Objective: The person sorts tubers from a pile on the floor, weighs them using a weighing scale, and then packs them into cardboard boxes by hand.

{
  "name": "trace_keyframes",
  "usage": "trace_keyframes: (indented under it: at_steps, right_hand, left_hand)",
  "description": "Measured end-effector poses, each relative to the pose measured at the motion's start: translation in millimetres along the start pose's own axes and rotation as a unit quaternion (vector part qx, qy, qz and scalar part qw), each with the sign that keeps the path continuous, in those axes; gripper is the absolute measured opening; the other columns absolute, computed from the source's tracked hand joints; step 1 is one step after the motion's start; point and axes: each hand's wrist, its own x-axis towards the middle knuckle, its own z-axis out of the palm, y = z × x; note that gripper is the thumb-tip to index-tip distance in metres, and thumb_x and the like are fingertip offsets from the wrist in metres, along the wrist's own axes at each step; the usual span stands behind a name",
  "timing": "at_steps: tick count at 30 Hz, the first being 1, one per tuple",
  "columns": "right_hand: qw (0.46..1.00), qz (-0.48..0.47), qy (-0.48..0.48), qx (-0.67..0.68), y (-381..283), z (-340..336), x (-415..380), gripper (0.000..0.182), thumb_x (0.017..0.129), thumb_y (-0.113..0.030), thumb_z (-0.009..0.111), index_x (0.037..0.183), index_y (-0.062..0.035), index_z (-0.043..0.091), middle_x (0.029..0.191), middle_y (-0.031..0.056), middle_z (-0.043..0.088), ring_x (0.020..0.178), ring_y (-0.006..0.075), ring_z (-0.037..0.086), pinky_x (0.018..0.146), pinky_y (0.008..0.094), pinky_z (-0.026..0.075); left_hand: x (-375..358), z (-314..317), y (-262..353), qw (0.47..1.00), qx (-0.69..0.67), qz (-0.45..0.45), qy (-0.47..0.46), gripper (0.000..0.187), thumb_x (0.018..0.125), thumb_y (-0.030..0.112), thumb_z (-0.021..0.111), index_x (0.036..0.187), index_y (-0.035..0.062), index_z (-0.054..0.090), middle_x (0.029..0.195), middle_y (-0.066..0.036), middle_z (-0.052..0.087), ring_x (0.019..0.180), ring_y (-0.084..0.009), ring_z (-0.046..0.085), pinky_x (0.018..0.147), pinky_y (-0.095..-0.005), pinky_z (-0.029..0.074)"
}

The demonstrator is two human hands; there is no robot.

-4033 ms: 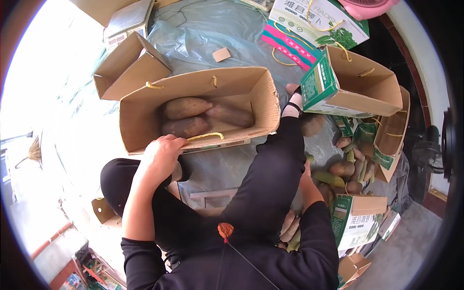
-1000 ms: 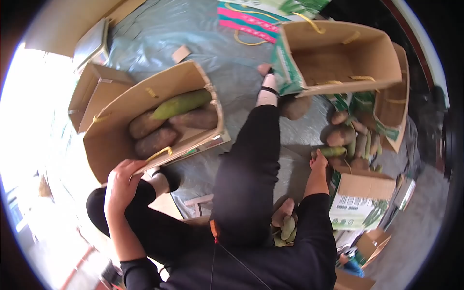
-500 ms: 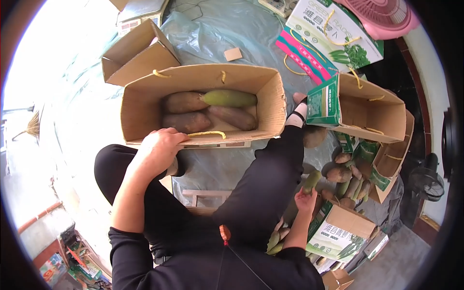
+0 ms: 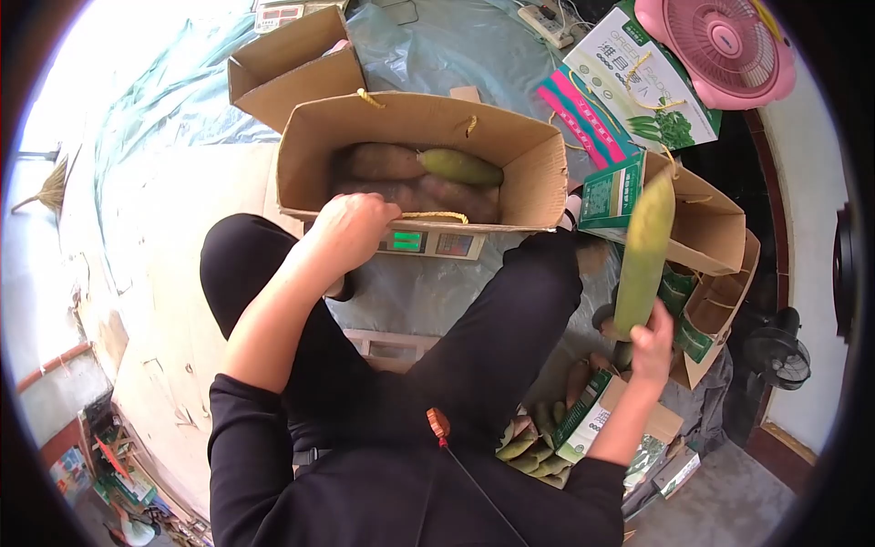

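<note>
My left hand (image 4: 351, 228) grips the near rim of an open cardboard carry box (image 4: 519, 164) that sits on a scale (image 4: 428, 242) with a lit green display. Inside the box lie several brownish-purple roots (image 4: 378, 162) and one green radish (image 4: 460, 167). My right hand (image 4: 651, 342) holds a long green radish (image 4: 643, 251) upright by its lower end, out to the right of my knee and apart from the box.
A second open gift box (image 4: 706, 232) stands at the right, with more boxes behind it. Loose radishes (image 4: 533, 438) lie by my right hip. A pink fan (image 4: 715, 41), flat printed cartons (image 4: 638, 77) and an empty brown box (image 4: 292, 64) sit at the back on plastic sheeting.
My right hand has lifted a long green radish up from the pile on the right. The left hand stays on the box rim. A green radish appeared in the box during the earlier frames.
</note>
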Motion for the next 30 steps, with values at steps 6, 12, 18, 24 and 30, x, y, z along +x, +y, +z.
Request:
trace_keyframes:
  at_steps: [6,12,18,24,30]
  right_hand:
    - [0.970,-0.011,-0.232,-0.077,-99.4,63.8,101.8,0.065,0.065,-0.035,0.067,0.114,0.0067,0.058,0.103,0.0071,0.062,0.095,0.0140,0.056,0.086,0.0277,0.043]
    - [0.909,0.045,-0.380,-0.167,-94.1,145.4,174.2,0.052,0.070,-0.026,0.063,0.112,0.0054,0.061,0.101,0.0090,0.063,0.092,0.0153,0.057,0.083,0.0285,0.044]
    - [0.907,-0.026,-0.295,-0.300,-55.0,182.6,183.3,0.045,0.080,-0.019,0.066,0.118,0.0027,0.057,0.109,0.0148,0.064,0.100,0.0208,0.061,0.089,0.0313,0.047]
    - [0.968,-0.134,-0.131,-0.165,-60.4,139.4,150.7,0.031,0.085,-0.009,0.062,0.115,-0.0020,0.060,0.103,0.0078,0.065,0.093,0.0135,0.061,0.085,0.0285,0.048]
    - [0.991,-0.080,0.089,-0.058,-6.4,71.5,103.8,0.030,0.091,-0.013,0.057,0.117,0.0015,0.056,0.103,0.0075,0.064,0.091,0.0133,0.060,0.078,0.0247,0.047]
  left_hand:
    - [-1.1,-1.0,-0.7,1.000,0.001,0.002,0.002,0.016,0.079,0.009,0.061,0.094,0.0050,0.064,0.086,-0.013,0.062,0.085,-0.0332,0.061,0.075,-0.0417,0.049]
    - [1.0,-0.2,-3.3,1.000,-0.006,-0.004,-0.013,0.017,0.078,0.008,0.061,0.094,0.0044,0.064,0.087,-0.014,0.062,0.088,-0.0338,0.061,0.076,-0.0418,0.049]
    - [3.8,-0.3,-2.3,0.999,0.001,-0.012,-0.031,0.017,0.077,0.008,0.061,0.094,0.0047,0.064,0.087,-0.015,0.063,0.089,-0.0337,0.061,0.077,-0.0421,0.049]
    - [2.6,6.5,-6.0,1.000,0.025,-0.007,-0.007,0.015,0.076,0.009,0.060,0.090,0.0065,0.065,0.083,-0.014,0.064,0.084,-0.0318,0.064,0.073,-0.0412,0.051]
    - [0.1,0.6,-4.3,1.000,-0.005,-0.010,-0.016,0.017,0.077,0.014,0.063,0.091,0.0041,0.064,0.086,-0.015,0.063,0.086,-0.0335,0.062,0.076,-0.0422,0.049]
